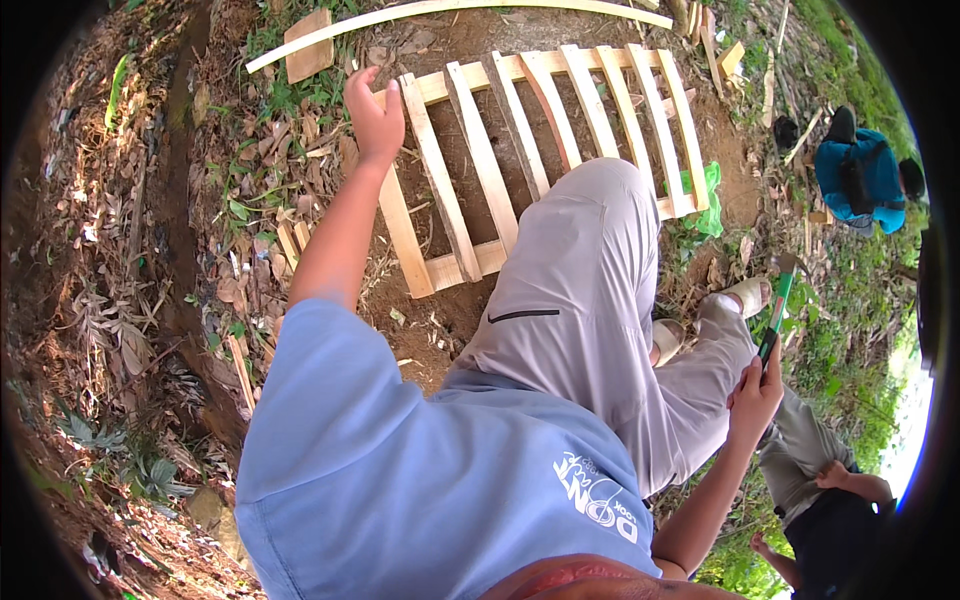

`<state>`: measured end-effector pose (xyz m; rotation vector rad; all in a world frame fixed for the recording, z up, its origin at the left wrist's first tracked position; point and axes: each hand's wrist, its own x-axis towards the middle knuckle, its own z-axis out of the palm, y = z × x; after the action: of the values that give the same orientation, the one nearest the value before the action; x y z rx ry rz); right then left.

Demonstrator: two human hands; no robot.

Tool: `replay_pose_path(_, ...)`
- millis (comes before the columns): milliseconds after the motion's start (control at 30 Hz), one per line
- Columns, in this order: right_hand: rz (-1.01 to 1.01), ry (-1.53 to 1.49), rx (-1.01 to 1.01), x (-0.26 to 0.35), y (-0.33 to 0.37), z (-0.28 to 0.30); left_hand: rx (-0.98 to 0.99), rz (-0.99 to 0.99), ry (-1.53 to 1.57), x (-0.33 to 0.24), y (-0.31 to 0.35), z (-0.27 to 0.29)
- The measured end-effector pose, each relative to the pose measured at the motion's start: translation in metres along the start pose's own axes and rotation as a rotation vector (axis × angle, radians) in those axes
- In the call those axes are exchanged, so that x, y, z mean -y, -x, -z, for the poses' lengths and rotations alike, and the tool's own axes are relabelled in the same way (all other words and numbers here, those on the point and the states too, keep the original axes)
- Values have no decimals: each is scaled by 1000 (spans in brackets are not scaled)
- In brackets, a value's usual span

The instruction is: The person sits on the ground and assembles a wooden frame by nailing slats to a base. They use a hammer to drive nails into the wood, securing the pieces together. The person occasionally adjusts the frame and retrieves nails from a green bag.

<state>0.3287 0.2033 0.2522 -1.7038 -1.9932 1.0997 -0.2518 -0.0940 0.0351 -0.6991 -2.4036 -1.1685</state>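
A slatted wooden frame point(487, 165) of pale strips nailed across two rails lies on the ground. At its far left corner is my left hand point(377, 122), fingers stretched and thumb apart, next to the end of the far rail. Whether the palm touches the wood is hidden. On the right, my right hand point(755, 398) grips a hammer point(778, 305) by its green and black handle, metal head upward, beside my lower leg. My knee covers part of the near rail and several slat ends.
Beyond the frame lies a long, thin wood strip point(470, 6) with a flat board piece point(309, 46) under its left end. A green plastic bag point(708, 200) touches the frame's right end. Two other people point(862, 172) are at the right, one crouching. Wood scraps and dry leaves litter the soil.
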Motion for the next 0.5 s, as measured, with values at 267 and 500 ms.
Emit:
replay_pose_path(267, -35, -94, -15, -9, 4, 2, 800, -512, -166, -94, 109, 38)
replay_pose_path(500, 118, 12, 95, 48, -13, -23, 860, -521, -293, -66, 116, 30)
